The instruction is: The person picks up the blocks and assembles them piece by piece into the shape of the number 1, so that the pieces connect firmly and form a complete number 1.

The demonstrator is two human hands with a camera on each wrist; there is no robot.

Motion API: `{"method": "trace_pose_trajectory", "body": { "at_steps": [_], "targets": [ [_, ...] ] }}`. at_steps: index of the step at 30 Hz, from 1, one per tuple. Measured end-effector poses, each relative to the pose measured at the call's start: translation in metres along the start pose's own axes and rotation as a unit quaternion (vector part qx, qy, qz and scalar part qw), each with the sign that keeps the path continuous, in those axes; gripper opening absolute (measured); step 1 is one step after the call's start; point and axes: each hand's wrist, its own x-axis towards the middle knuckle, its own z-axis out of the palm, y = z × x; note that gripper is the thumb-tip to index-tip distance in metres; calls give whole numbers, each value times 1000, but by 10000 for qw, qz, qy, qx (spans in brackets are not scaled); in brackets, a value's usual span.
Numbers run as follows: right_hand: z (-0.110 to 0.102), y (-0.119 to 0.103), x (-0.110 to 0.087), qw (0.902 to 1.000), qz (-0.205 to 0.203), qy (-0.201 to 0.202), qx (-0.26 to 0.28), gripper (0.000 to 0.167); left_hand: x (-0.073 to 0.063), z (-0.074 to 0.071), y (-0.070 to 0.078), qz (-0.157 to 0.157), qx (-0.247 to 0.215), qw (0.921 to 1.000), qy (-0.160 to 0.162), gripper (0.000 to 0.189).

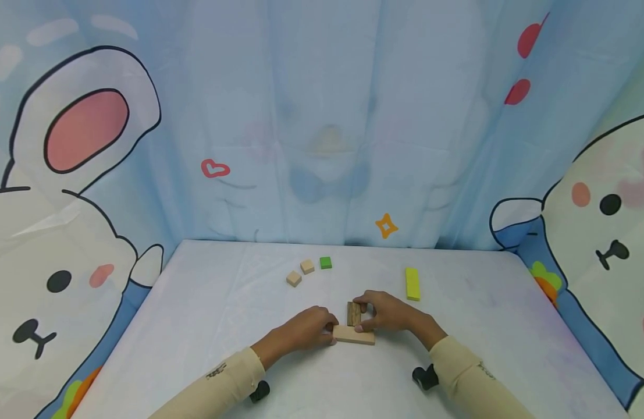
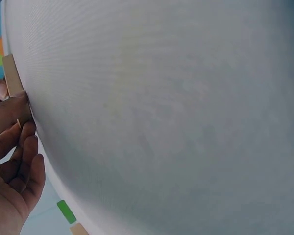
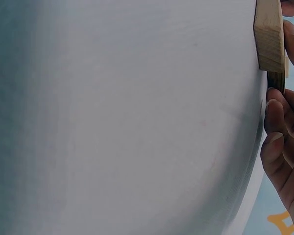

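A long plain wooden block point(image 1: 354, 335) lies crosswise near the table's middle. My left hand point(image 1: 307, 329) pinches its left end between thumb and fingers; in the left wrist view the thumb point(image 2: 10, 112) overlaps the block point(image 2: 12, 76). A dark brown wood-grain block point(image 1: 353, 313) stands lengthwise against the far side of the plain one, forming a T shape. With index finger at its far end and thumb near the plain block, my right hand point(image 1: 387, 311) grips the dark block. The right wrist view shows the plain block's end point(image 3: 270, 44) close above those fingers.
Two small wooden cubes point(image 1: 294, 279) and a green cube point(image 1: 326, 263) sit farther back, left of centre. A yellow bar point(image 1: 413, 284) lies back right. Patterned curtains point(image 1: 322, 145) border the white table point(image 1: 222, 291). Dark wrist devices point(image 1: 425, 377) hang under both sleeves.
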Motion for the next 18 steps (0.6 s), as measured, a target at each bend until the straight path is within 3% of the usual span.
{"method": "trace_pose_trajectory", "body": {
  "at_steps": [18],
  "targets": [
    [2, 2, -2, 9999, -43, 68, -73, 72, 0, -1, 2, 54, 116, 9999, 11, 31]
  ]
}}
